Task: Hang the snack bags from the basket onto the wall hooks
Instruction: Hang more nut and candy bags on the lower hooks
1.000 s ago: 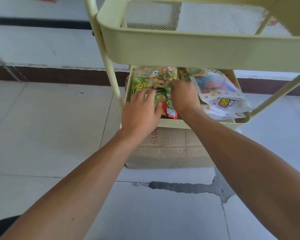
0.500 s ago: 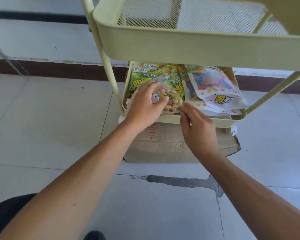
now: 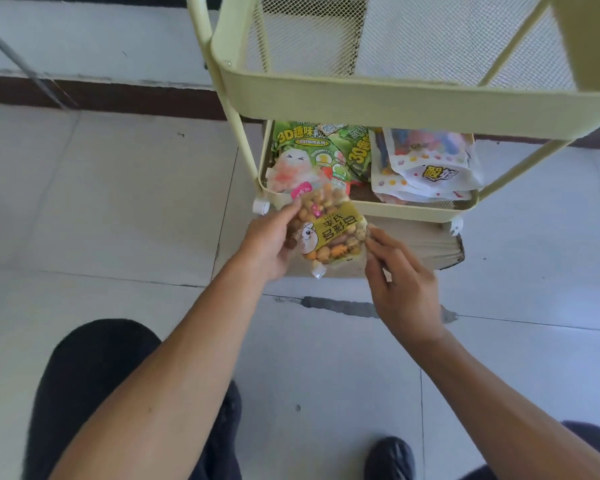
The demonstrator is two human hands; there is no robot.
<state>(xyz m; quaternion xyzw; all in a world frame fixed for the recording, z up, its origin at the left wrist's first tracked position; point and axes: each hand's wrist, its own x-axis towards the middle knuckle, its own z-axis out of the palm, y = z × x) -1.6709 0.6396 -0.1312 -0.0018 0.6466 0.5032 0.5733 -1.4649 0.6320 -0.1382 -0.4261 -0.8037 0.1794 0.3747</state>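
The bag point(image 3: 326, 233) I hold is clear, glossy plastic film with a matt yellow label; the green bags point(image 3: 309, 147) and white bags point(image 3: 430, 174) in the basket point(image 3: 413, 211) are glossy printed film as well. The basket and the upper tray point(image 3: 395, 98) are painted metal, pale yellow and matt, with fine mesh bottoms. The box point(image 3: 426, 244) under the basket is matt brown cardboard, and the floor point(image 3: 118, 202) is smooth, slightly glossy tile.

A snack bag point(image 3: 326, 233) is held between the left hand point(image 3: 269, 242) and right hand point(image 3: 400, 289), in front of the lower basket point(image 3: 413, 205) — other bags point(image 3: 426, 171) are left inside, beneath the upper basket point(image 3: 395, 98).
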